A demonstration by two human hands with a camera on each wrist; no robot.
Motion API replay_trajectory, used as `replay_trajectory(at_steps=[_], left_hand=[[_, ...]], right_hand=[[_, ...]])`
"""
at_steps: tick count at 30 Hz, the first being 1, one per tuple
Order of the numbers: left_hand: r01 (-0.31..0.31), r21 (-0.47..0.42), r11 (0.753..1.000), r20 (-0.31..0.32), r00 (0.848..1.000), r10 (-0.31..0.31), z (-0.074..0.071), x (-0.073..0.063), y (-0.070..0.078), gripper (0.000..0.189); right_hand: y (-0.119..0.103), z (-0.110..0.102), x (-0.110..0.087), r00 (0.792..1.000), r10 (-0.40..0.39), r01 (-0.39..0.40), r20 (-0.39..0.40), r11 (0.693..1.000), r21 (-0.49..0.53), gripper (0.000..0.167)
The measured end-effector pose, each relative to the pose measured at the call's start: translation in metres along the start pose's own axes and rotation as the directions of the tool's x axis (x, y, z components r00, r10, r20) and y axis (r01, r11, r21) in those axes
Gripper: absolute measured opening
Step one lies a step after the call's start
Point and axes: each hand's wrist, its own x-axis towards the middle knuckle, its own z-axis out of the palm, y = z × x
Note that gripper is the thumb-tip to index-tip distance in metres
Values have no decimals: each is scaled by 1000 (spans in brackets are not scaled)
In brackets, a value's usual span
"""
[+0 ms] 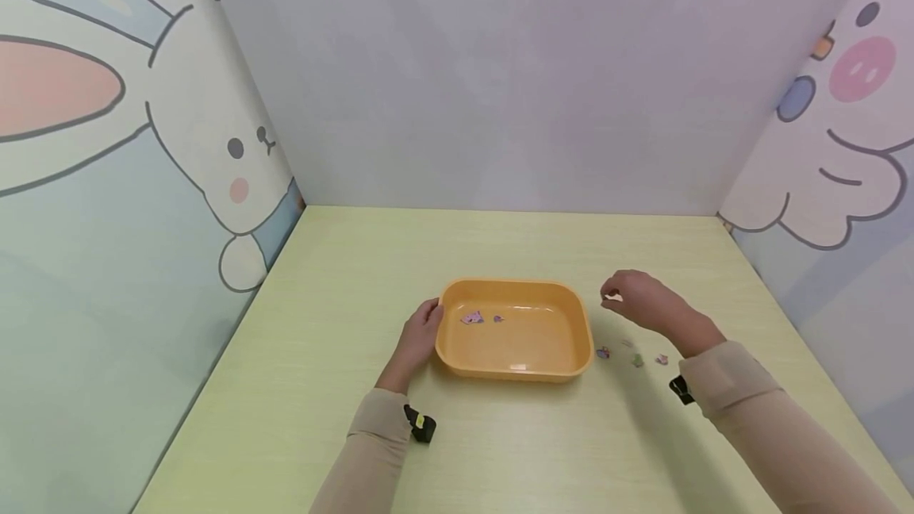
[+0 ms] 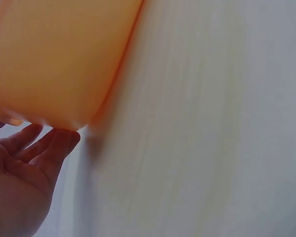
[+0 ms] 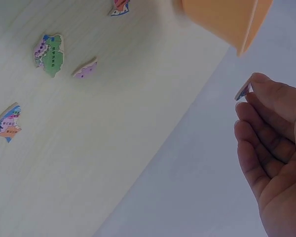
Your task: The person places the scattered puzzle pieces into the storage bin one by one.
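Note:
At the left end of an orange plastic tray (image 1: 517, 347), my left hand (image 1: 420, 335) grips the rim, its fingers against the outer wall in the left wrist view. A pink-purple puzzle piece (image 1: 472, 317) and a smaller purple piece (image 1: 499, 319) lie inside the tray. Just beyond the tray's right end, my right hand (image 1: 646, 301) is raised over the table. Its thumb and forefinger pinch a small, thin puzzle piece (image 3: 243, 92), seen nearly edge-on. Below that hand lie several map-printed pieces, among them a green one (image 3: 52, 55) and a thin purple one (image 3: 86, 68).
A multicoloured piece (image 1: 603, 353) lies close to the tray's right wall, and a pinkish one (image 1: 662, 358) farther right. The pale wood-grain table (image 1: 371, 252) is enclosed by a plain back wall (image 1: 500, 86) and side walls with cartoon animals.

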Motion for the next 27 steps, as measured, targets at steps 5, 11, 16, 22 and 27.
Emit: replay_trajectory(at_steps=[5, 11, 16, 22, 27], left_hand=[[-1, 0, 1000, -3, 1000, 1, -1, 1, 0, 46], [-2, -2, 1000, -4, 1000, 2, -1, 0, -1, 47], [-5, -7, 1000, -6, 1000, 5, -1, 1, -2, 46], [-15, -11, 1000, -2, 1000, 15, -1, 2, -4, 46], [-14, -19, 1000, -1, 1000, 14, -1, 2, -3, 47]], right_hand=[[-5, 0, 5, 1000, 12, -12, 7, 1000, -2, 12], [-12, 0, 13, 1000, -3, 3, 21, 1000, -12, 14], [-20, 0, 18, 1000, -20, 21, 20, 999, -37, 12], [-27, 2, 23, 999, -29, 30, 28, 999, -37, 11], [-32, 3, 27, 999, -27, 29, 39, 999, -38, 13]])
